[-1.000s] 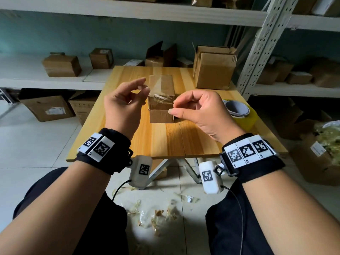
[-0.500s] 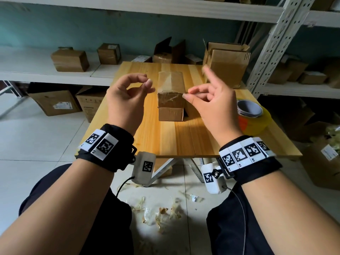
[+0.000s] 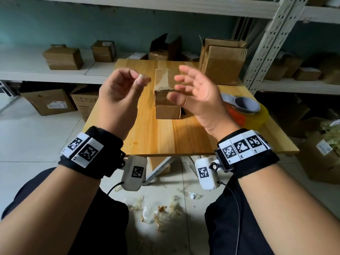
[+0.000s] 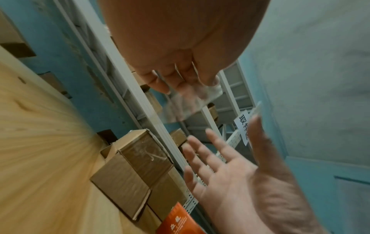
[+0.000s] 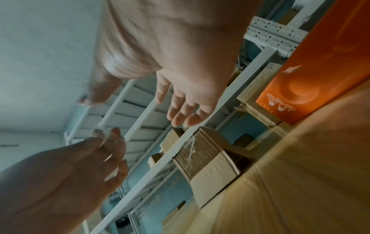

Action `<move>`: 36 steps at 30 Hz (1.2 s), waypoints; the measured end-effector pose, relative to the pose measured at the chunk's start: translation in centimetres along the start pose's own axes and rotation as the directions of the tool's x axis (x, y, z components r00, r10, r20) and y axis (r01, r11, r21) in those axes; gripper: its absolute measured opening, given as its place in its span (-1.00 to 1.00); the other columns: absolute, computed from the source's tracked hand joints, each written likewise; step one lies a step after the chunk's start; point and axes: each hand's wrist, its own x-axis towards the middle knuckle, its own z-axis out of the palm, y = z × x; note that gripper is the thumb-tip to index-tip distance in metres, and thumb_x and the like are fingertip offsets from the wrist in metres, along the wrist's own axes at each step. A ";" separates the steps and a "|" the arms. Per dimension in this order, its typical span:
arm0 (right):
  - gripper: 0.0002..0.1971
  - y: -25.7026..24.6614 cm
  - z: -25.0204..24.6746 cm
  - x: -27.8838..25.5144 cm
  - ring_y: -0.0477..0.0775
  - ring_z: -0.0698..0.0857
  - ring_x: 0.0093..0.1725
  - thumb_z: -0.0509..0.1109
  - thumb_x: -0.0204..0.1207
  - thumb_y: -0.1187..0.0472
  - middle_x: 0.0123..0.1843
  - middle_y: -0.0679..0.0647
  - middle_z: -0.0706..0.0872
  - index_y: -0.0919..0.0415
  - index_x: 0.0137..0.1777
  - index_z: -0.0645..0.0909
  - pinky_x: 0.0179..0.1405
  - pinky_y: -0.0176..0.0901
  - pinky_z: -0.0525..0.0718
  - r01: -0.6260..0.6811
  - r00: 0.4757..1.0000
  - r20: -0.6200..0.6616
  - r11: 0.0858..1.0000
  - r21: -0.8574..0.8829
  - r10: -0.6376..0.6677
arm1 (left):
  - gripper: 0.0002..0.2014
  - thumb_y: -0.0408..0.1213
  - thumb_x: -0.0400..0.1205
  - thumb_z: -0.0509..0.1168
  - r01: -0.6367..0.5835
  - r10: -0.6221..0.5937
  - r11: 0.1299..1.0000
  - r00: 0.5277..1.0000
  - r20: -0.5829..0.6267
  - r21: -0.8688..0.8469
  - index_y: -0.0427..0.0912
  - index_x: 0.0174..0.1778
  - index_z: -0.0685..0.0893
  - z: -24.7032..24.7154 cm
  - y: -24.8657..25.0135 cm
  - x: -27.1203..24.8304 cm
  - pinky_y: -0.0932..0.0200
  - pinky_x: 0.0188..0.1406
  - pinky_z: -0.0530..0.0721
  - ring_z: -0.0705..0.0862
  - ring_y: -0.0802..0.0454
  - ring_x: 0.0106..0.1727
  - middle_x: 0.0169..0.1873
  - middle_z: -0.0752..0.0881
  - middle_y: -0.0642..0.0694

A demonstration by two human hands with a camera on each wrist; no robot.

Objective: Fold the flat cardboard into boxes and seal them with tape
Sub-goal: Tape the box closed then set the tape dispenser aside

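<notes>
A small brown cardboard box point(image 3: 168, 111) stands in the middle of the wooden table point(image 3: 147, 137), its top and upper front covered with clear tape. Both hands hover above and in front of it, touching nothing on the table. My left hand point(image 3: 140, 79) pinches a crumpled piece of clear tape point(image 4: 188, 102) between thumb and fingers. My right hand point(image 3: 185, 85) is open with its fingers spread, palm turned toward the left hand, and holds nothing. The box point(image 4: 128, 178) shows below the hands in the left wrist view, and the box point(image 5: 212, 172) likewise in the right wrist view.
A yellow tape roll point(image 3: 246, 111) with an orange label lies on the table's right side. A taller open carton point(image 3: 220, 67) stands at the back right corner. Shelves with several boxes surround the table. Tape scraps point(image 3: 158, 212) litter the floor between my knees.
My right hand has let go and spread open; a second ago it pinched like the left. Both hands have risen above the box, and the left keeps the tape piece.
</notes>
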 end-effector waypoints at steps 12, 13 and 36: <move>-0.23 0.7 3.8 -1.1 0.17 0.82 0.35 0.65 0.54 0.33 0.38 0.22 0.79 0.17 0.72 0.41 0.44 0.27 0.74 -0.104 0.963 0.255 0.993 0.052 0.087 | -0.48 -0.29 0.43 0.75 -0.086 0.095 0.971 0.995 -0.031 0.221 -0.17 0.08 0.54 0.3 0.4 -0.9 -0.21 -0.08 0.69 0.74 -0.20 -0.04 -0.06 0.75 -0.19; -0.33 0.8 3.8 -1.0 0.18 0.83 0.33 0.57 0.61 0.36 0.33 0.23 0.82 0.22 0.69 0.44 0.42 0.25 0.76 -0.095 0.972 0.222 0.993 0.064 0.078 | -0.49 -0.28 0.45 0.74 -0.094 0.110 0.965 0.993 -0.051 0.246 -0.17 0.09 0.53 0.3 0.3 -0.9 -0.19 -0.10 0.70 0.74 -0.20 -0.05 -0.05 0.75 -0.23; -0.82 0.6 0.9 0.0 -0.04 0.81 -0.03 0.42 0.79 0.17 -0.10 0.07 0.85 0.25 0.11 0.81 0.08 -0.05 0.83 0.192 0.910 -0.337 0.966 -0.174 -0.242 | -0.78 -0.19 0.63 0.60 0.048 -0.007 0.990 0.957 -0.291 0.134 -0.27 -0.02 0.79 0.2 0.6 -0.6 0.11 -0.11 0.85 0.85 0.12 -0.16 0.11 0.86 -0.11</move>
